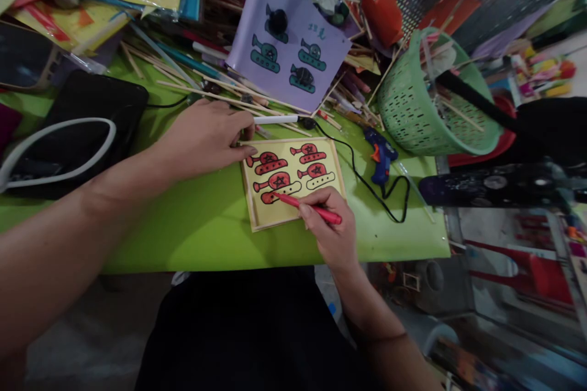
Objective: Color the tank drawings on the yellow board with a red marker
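Observation:
A yellow card (293, 214) with a thin raised border lies on the green table. It carries several black-outlined drawings of bottle-like shapes with stars above dotted bars, mostly coloured red. The lower right bar is plain yellow, and the lower left bar is red only at its left end. My right hand (332, 229) is closed around a red marker (328, 214), its tip on that lower left bar. My left hand (211, 134) rests at the card's upper left corner, thumb on its edge and fingers curled beside a white pen (277, 120).
A purple sheet (293, 43) with similar green drawings leans behind the card among thin sticks. A blue glue gun (381, 159) with a black cord lies right, near a green basket (403, 104). Left is a black case (92, 110). The table's front edge (275, 264) runs before my lap.

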### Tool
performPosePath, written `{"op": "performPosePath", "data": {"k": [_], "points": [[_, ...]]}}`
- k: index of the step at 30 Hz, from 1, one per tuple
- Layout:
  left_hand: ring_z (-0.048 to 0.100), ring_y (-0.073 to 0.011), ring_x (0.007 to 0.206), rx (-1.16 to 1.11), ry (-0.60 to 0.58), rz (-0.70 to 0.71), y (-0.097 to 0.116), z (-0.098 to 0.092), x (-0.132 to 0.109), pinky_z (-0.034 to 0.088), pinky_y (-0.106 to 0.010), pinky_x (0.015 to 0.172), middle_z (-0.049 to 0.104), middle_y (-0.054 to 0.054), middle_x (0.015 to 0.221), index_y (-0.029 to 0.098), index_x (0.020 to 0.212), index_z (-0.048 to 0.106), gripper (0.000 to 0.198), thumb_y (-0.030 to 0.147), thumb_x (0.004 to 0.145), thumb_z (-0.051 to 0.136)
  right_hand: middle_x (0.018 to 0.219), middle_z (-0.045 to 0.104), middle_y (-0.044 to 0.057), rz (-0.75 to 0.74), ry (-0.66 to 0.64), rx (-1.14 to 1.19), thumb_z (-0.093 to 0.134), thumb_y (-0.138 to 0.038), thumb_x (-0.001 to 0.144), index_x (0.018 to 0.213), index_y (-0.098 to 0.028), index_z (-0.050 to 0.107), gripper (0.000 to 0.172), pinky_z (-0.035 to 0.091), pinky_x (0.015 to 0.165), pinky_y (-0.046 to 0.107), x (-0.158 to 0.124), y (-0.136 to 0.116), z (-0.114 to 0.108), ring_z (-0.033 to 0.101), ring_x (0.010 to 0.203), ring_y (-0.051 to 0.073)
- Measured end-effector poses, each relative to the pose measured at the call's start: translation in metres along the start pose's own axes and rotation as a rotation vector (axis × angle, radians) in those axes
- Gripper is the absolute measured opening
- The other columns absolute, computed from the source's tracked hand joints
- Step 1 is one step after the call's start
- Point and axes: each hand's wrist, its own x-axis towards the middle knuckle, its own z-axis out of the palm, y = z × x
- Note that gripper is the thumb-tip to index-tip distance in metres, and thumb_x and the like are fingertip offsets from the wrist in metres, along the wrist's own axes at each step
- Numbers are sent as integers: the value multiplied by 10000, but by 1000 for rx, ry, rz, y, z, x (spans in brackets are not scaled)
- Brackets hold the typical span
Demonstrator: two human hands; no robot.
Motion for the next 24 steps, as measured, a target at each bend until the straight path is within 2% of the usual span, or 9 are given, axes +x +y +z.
{"op": "performPosePath", "data": {"k": [8,17,24], "points": [[585,-268,857,6,-11,-8,2,0,0,452,-428,909,646,-25,810,193,1161,744,296,430,1024,630,795,739,-28,-2,9,-24,781,-247,1015,980,-247,765,38,484,548,262,0,1,0,600,616,130],[657,-309,919,16,-35,-23,0,-1,0,470,-456,950,668,-31,825,249,1160,724,299,480,1013,605,809,760,-22,9,-2,-24,797,-278,1008,983,-249,766,49,491,556,257,0,-2,-1,624,634,133],[628,-291,889,12,-11,-25,3,-2,-2,461,-446,928,647,-28,809,249,1156,716,270,440,1016,587,802,751,-21,-6,9,-36,778,-261,1009,981,-249,768,32,494,564,265,1,-1,1,627,641,141]]}}
